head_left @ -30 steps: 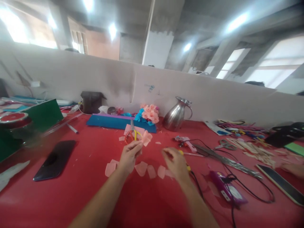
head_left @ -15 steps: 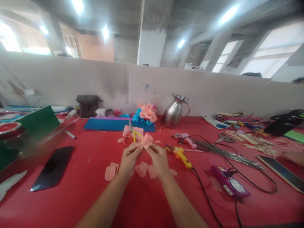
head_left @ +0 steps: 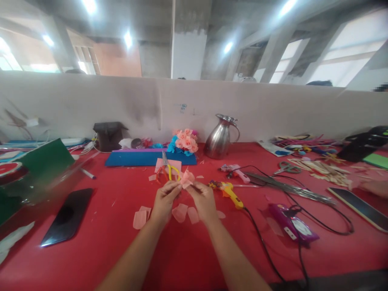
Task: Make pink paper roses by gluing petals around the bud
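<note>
Right hand [head_left: 204, 202] has moved in from the loose petals [head_left: 180, 213] to the left hand [head_left: 163, 202]; both pinch the pink paper flower [head_left: 188, 177], which sits between and just beyond the fingertips [head_left: 175, 186], short of the table's [head_left: 182, 258] far edge.

"How does the person's left forearm [head_left: 136, 250] look?"

"Bare — broad near the bottom edge of the view, narrowing smoothly to a slim left wrist [head_left: 158, 226]."

"And the right forearm [head_left: 232, 252]?"

"Built alike: uncovered along its whole visible length, with the same long taper to a slim right wrist [head_left: 212, 225]."

"What about the left hand [head_left: 164, 202] and the right hand [head_left: 204, 201]?"

"Both bare — compact in outline, the fingers [head_left: 172, 186] slender and rounded. Finer skin detail is too blurred to tell."
</note>
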`<state>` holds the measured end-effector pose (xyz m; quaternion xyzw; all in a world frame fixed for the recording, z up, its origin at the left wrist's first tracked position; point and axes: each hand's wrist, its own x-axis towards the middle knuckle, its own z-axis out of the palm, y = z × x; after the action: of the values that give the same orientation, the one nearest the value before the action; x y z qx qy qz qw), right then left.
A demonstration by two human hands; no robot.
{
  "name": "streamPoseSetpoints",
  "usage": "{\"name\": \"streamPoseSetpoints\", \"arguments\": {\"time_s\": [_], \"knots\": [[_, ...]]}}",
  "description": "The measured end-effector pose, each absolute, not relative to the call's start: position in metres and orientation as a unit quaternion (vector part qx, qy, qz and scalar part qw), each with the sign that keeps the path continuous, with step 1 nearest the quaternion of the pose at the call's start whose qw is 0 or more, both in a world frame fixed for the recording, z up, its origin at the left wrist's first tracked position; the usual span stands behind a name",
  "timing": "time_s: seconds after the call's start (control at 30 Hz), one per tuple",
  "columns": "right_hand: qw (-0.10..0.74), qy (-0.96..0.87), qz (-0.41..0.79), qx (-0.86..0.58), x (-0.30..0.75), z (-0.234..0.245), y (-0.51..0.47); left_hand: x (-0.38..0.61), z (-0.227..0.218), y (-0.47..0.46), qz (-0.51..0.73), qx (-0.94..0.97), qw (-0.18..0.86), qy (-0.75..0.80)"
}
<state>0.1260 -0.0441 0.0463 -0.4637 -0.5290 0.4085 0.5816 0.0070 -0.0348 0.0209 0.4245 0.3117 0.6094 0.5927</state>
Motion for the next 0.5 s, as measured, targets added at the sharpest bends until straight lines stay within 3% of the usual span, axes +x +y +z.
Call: {"name": "streamPoseSetpoints", "arguments": {"time_s": [0.5], "knots": [[0.608,-0.497,0.446,-0.430,0.1230,0.0424,-0.0453,0.0081,0.0169,-0.0332,0.614,0.449,0.565,0.319]]}}
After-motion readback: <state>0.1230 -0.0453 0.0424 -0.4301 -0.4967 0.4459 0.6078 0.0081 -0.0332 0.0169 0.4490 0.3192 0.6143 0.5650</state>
